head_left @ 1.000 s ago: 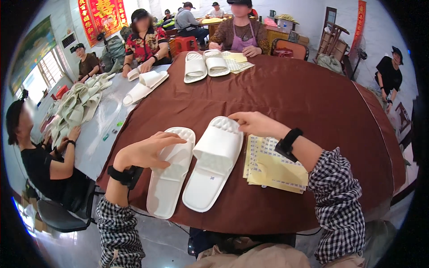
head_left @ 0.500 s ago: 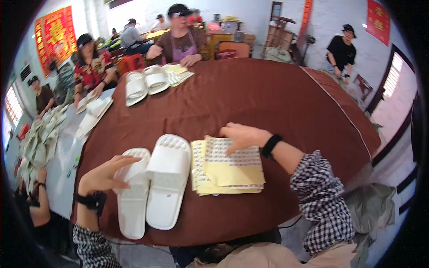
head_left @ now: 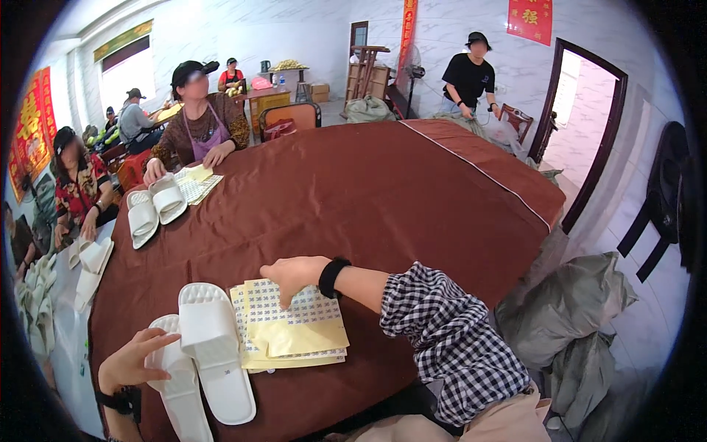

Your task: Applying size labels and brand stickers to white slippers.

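A pair of white slippers lies side by side on the brown tablecloth in front of me. My left hand (head_left: 132,361), fingers and thumb apart, rests at the left slipper (head_left: 180,398), near its strap. Beside it, the right slipper (head_left: 224,383) bears a small dark mark on its insole. A stack of yellow-backed sticker sheets (head_left: 298,339), printed with rows of small marks, lies against that slipper's right side. Over the far edge of the stack is my right hand (head_left: 298,278), its fingers loosely spread and the thumb lying across the top sheet.
A brown cloth (head_left: 353,199) covers the large table. Across it, a person in a purple apron (head_left: 210,144) sits by another slipper pair (head_left: 156,208) and sticker sheets (head_left: 197,184). More slippers (head_left: 94,269) are on the grey table at left. Grey sacks (head_left: 567,302) stand at right.
My view has swung to the right, so the slippers and sheets appear farther left and lower. Both hands stay near the slipper and the sheets.
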### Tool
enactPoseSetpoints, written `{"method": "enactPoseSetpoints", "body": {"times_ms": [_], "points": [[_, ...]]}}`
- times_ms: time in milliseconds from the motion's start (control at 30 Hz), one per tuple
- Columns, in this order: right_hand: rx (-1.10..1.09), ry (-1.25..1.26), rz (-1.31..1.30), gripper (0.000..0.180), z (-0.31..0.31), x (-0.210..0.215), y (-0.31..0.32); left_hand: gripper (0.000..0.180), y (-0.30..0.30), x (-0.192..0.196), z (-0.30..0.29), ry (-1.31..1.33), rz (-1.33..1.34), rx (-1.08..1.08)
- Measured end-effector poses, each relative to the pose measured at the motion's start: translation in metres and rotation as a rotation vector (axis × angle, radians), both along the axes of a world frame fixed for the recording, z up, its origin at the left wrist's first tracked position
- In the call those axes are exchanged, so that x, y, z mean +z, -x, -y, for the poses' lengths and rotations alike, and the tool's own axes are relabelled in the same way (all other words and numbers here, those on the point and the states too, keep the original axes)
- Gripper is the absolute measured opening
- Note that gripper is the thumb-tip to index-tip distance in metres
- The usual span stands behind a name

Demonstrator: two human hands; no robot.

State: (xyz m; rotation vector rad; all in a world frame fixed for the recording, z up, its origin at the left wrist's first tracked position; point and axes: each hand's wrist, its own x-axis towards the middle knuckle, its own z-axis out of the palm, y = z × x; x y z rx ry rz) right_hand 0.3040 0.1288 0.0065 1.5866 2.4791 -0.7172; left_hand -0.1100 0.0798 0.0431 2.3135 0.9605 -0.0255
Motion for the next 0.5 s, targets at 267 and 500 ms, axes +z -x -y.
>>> {"method": "enactPoseSetpoints", "body": {"times_ms": [267, 500], "points": [[0.067, 0.161, 0.01, 0.078, -0.022, -0.003, -0.017, 0.079, -0.009, -0.016, -0.011, -0.098, -0.012, -0.029], [-0.066, 0.107, 0.126, 0.076, -0.009, 0.008, -0.01, 0.075, -0.02, -0.023, -0.013, -0.182, 0.013, -0.082]]}}
